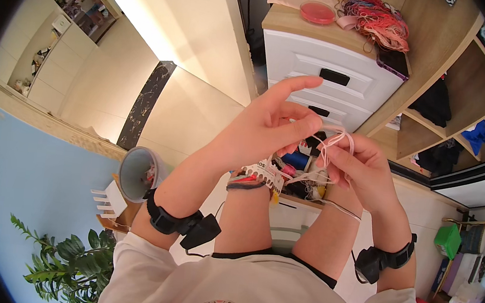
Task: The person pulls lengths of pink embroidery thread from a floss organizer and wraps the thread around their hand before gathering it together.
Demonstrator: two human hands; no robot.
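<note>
Pale pink embroidery thread (335, 138) runs between both hands, looped around the fingers of my right hand (355, 162). The thumb and fingertips of my left hand (275, 126) pinch its other end, index finger stretched out. Below the hands, a white card organizer with notched edges (267, 171) lies on the left thigh, with grey and red thread strands (246, 182) hanging from it. Between the knees, an open drawer or box holds a blue thread spool (296, 160), pink thread and tangled white thread, partly hidden by my hands. A few thin strands cross the right thigh.
A white drawer cabinet (279, 45) ahead bears a bundle of reddish threads (377, 22), a round pink-red dish (317, 12) and a phone (393, 63). Wooden shelves (481, 82) with clothes stand right. A bin (139, 172) and leafy plant (78, 263) are left. People are in the far room.
</note>
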